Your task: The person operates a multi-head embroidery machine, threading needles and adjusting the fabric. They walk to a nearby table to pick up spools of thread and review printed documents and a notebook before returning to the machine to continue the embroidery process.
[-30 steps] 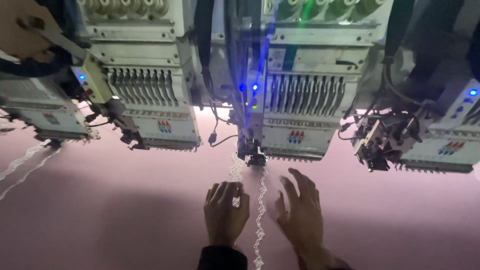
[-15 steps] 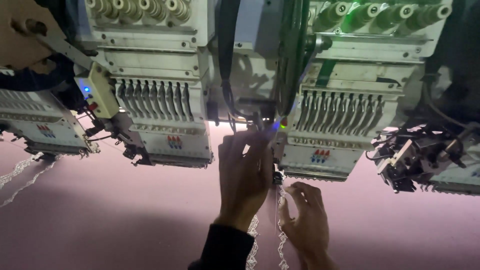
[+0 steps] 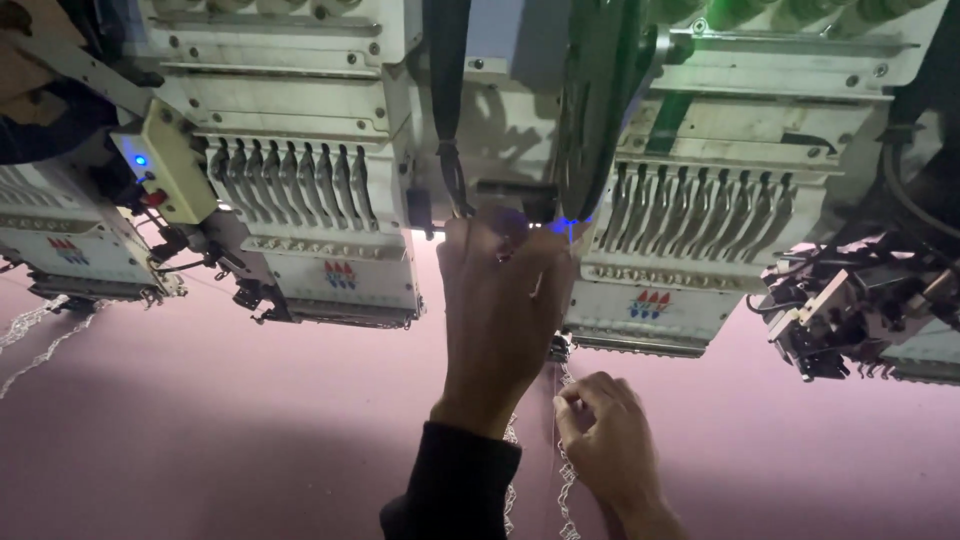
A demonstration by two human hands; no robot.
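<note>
My left hand [image 3: 500, 310], in a dark sleeve, is raised to the gap between two embroidery machine heads, its fingertips up by a blue light [image 3: 560, 228]. I see its back, so what the fingers pinch is hidden. Lower down, my right hand [image 3: 610, 445] rests over the pink fabric [image 3: 250, 440]. Its thumb and forefinger are pinched on a thin white thread [image 3: 557, 385] hanging below the right head's needle area [image 3: 560, 348]. A white stitched chain [image 3: 566, 485] runs down the fabric between my wrists.
The left head [image 3: 330, 250] and right head [image 3: 690, 260] each carry a row of grey needle levers. A cream control box [image 3: 165, 170] with a blue lamp sits at the left. Dark attachment mechanisms [image 3: 850, 320] hang at the right. More white stitching [image 3: 40, 330] lies far left.
My left hand has risen from the fabric to the machine head. My right hand has gone from flat and spread to a pinch. The view has moved closer to the heads.
</note>
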